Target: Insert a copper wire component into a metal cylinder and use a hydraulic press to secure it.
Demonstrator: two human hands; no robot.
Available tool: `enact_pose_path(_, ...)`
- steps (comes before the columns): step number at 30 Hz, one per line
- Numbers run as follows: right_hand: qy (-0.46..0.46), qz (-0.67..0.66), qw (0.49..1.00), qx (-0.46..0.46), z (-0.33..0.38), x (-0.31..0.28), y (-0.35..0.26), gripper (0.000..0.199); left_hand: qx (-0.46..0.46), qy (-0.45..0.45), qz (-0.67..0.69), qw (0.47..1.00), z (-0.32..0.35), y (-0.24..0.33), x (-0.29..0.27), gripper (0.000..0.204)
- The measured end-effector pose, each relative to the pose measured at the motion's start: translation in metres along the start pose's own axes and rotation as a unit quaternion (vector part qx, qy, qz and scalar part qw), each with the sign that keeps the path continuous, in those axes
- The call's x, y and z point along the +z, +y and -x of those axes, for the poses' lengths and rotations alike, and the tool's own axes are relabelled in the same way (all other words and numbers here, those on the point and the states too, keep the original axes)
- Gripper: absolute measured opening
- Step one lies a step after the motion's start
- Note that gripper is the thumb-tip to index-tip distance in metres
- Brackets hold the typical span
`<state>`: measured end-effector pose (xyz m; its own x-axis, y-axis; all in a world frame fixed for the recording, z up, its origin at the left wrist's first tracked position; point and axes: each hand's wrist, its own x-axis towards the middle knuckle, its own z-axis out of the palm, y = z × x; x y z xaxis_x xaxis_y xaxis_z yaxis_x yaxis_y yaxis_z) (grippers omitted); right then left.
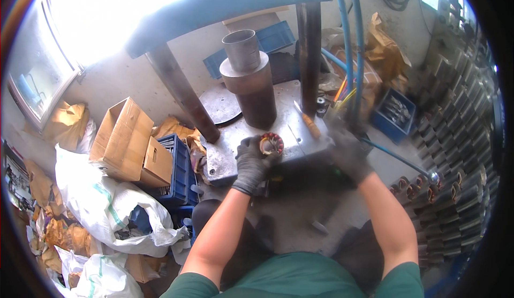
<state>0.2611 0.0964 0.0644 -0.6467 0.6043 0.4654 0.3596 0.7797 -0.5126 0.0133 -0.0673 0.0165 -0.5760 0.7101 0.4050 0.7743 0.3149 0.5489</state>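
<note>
In a dark grey knitted glove, my left hand (250,161) is closed around a small ring-shaped wound motor stator (271,144), with copper-coloured wire and red pieces around its rim. It is held at the front edge of the metal press bed (227,161). My right hand (345,151), gloved too, is smeared by motion off the bed's right front corner, so its fingers are unclear. Close by it, a rod with a ball end (401,159) slants to the right. A wooden-handled tool (310,126) lies on the bed between my hands.
A stepped metal cylinder (249,89) stands on the bed between two press columns (309,57). At left are cardboard boxes (120,140), a blue crate (182,175) and white sacks (88,196). On the right, a blue bin (393,118) sits near stacked metal cylinders (455,121).
</note>
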Motion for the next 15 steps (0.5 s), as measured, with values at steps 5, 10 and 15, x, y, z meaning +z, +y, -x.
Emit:
enact_pose_path(5,0.214,0.054,0.966,-0.135,0.079,-0.111,-0.049,0.021,-0.049,0.001,0.028,0.998,0.008,-0.020,0.003,0.075)
enact_pose_path(10,0.376,0.201,0.903,-0.057,0.131,-0.164,-0.002,0.026,0.016,-0.050,0.000,0.999,0.004,-0.007,0.004,0.077)
enact_pose_path(15,0.392,-0.069,0.917,0.000,0.094,-0.140,0.024,0.030,-0.094,-0.056,0.196,0.974,-0.004,-0.025,0.017,0.040)
